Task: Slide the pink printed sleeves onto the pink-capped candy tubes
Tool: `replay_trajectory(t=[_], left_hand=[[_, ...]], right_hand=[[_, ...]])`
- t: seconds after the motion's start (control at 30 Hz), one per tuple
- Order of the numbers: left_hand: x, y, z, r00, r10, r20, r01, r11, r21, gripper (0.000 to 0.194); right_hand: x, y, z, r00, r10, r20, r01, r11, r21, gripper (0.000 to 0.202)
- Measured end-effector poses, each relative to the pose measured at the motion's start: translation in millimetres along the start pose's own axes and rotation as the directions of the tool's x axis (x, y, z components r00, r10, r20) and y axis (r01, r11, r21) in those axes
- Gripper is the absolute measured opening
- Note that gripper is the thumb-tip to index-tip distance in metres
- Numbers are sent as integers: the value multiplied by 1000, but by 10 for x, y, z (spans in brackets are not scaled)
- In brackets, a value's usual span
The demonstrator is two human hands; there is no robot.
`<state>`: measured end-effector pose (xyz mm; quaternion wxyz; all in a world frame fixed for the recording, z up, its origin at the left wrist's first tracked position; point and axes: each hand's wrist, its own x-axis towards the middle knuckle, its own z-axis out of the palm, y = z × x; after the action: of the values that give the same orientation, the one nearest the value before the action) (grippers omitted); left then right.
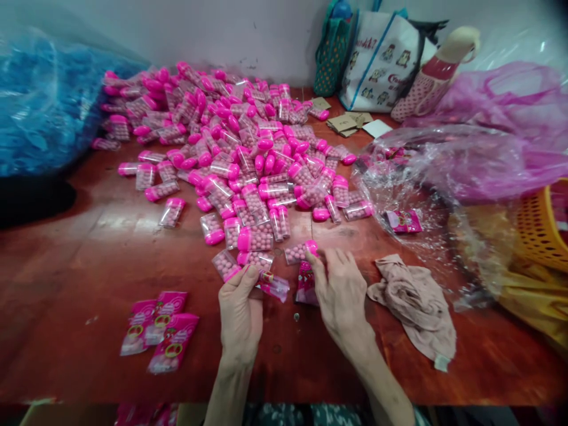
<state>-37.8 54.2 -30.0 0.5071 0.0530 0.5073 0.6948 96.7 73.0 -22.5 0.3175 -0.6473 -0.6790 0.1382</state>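
Well, on the white tote bag (377,59) I'm making out only scraps of lettering, incl. a big "C" and a line ending in "?", w/ little cartoon figs. around. Print is showing on the three pink packets (173,349) lying to my L, but it's too small to read. My L hand (242,305) is pinching a printed packet (274,286) btwn thumb & fingers, just in front of the pile of pink-capped bottles (222,133). My R hand (341,290) is bending over the cap of a bottle (295,254); I can't tell if it's gripping. Another packet (305,284) is lying partly hidden beside that hand.

A crumpled cloth (417,296) is lying near my R wrist. Beyond it, a clear plastic bag (465,157) is spreading over the table (80,272), blurring its contents. The yellow basket (539,231) & blue bag (39,106) are getting cut off at the edges.
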Motion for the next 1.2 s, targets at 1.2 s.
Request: replay_trajectory(t=[1.2], left_hand=[[211,314,-262,985,3,-172,-35,983,-181,5]], right_hand=[[-237,-546,516,949,-156,273,43,924,379,36]])
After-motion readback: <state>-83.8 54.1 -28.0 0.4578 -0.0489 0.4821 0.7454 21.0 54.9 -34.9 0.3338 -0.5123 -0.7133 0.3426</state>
